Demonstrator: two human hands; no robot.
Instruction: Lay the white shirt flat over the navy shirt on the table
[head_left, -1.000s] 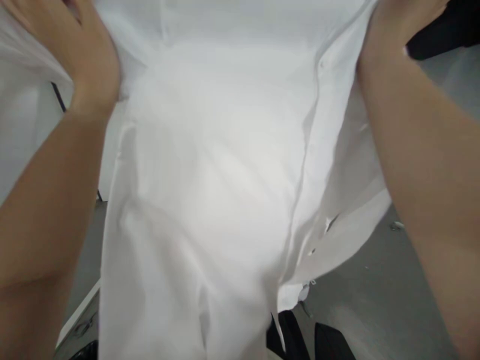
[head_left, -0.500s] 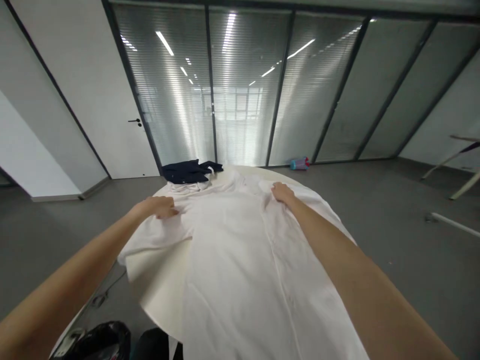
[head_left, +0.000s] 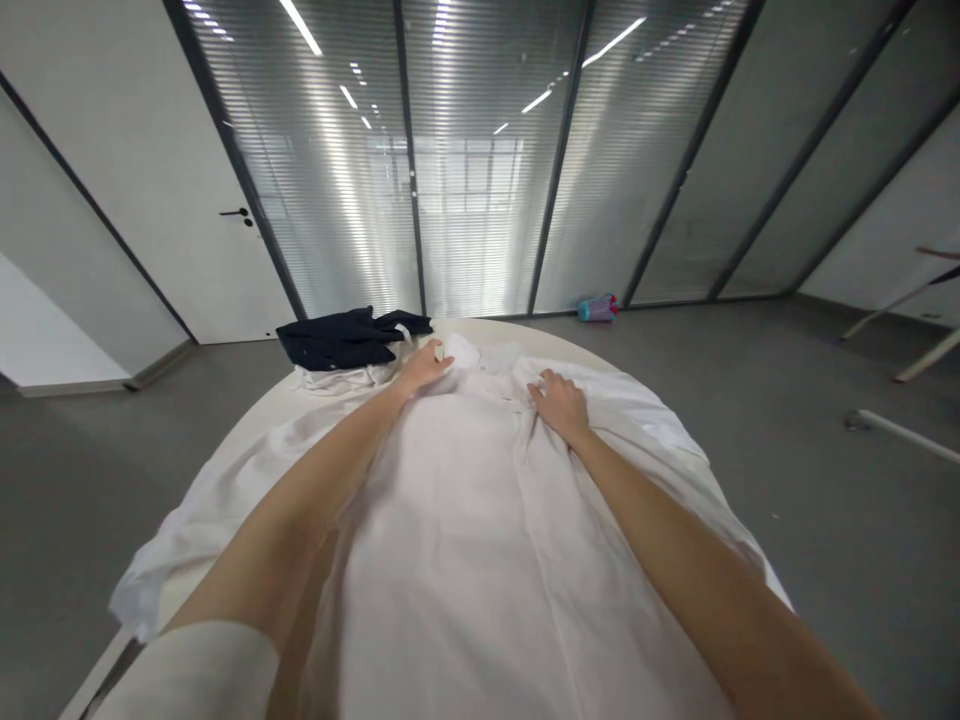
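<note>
A white shirt (head_left: 457,520) lies spread over the round table, its collar (head_left: 487,358) toward the far edge and its sleeves out to both sides. Beside the collar's left end is my left hand (head_left: 421,368), its thumb and forefinger apart with nothing visible between them. My right hand (head_left: 561,402) rests on the cloth right of the collar, fingers spread over a few creases. The shirt's lower end runs out of view toward me.
Dark navy clothing (head_left: 337,338) lies on a pale garment (head_left: 341,380) at the table's far left. The cream tabletop (head_left: 255,405) shows along its rim. A blue and pink basket (head_left: 597,308) is on the floor by the glass wall; white furniture legs (head_left: 911,445) stand at right.
My left hand has moved inward and away from me, from the left sleeve to the collar. That sleeve now stretches farther left. My right hand has shifted slightly and its fingers have spread.
</note>
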